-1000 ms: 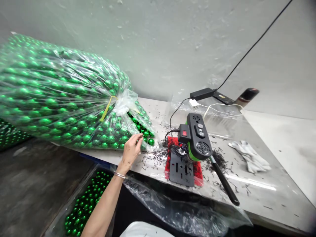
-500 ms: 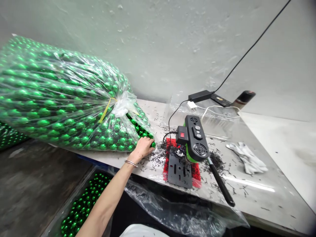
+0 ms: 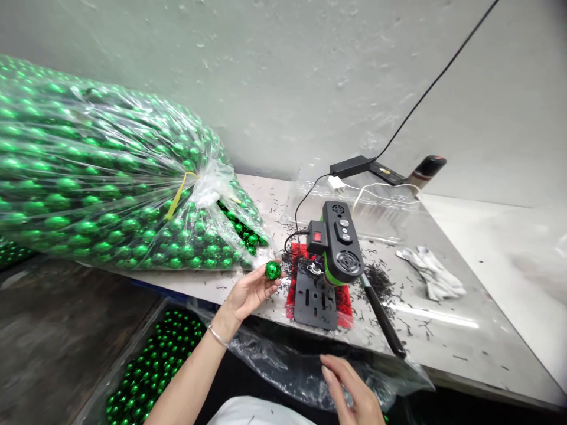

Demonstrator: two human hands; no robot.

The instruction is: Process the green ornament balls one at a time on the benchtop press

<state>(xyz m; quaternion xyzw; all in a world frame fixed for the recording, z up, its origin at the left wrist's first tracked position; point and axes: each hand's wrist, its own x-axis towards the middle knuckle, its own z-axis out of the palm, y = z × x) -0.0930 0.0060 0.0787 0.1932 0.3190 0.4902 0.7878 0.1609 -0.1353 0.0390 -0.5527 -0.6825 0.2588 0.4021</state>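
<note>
Between the thumb and fingers of my left hand [image 3: 251, 295] is a shiny green ball [image 3: 273, 270], held palm up just left of a small black and green machine [image 3: 343, 245]. Behind that hand lies a big clear plastic bag [image 3: 212, 183] full of such balls, with a tear near its tied neck where loose balls show. My right hand [image 3: 352, 392] is low at the front, before the table edge, fingers stretched out and holding nothing. The machine has a black slotted base plate [image 3: 315, 295] on a red mat [image 3: 290, 301] and a black lever [image 3: 383, 321].
Small black scraps [image 3: 378, 283] litter the table around the machine. White gloves [image 3: 432, 271] lie to the right. A clear plastic tray [image 3: 385, 227], a power adapter [image 3: 351, 167] and cables are at the back. Below left stands a lined container of green balls [image 3: 155, 360].
My left hand has drawn back from the bag's torn opening and turned palm up with a green ball in it. My right hand has come into view at the bottom.
</note>
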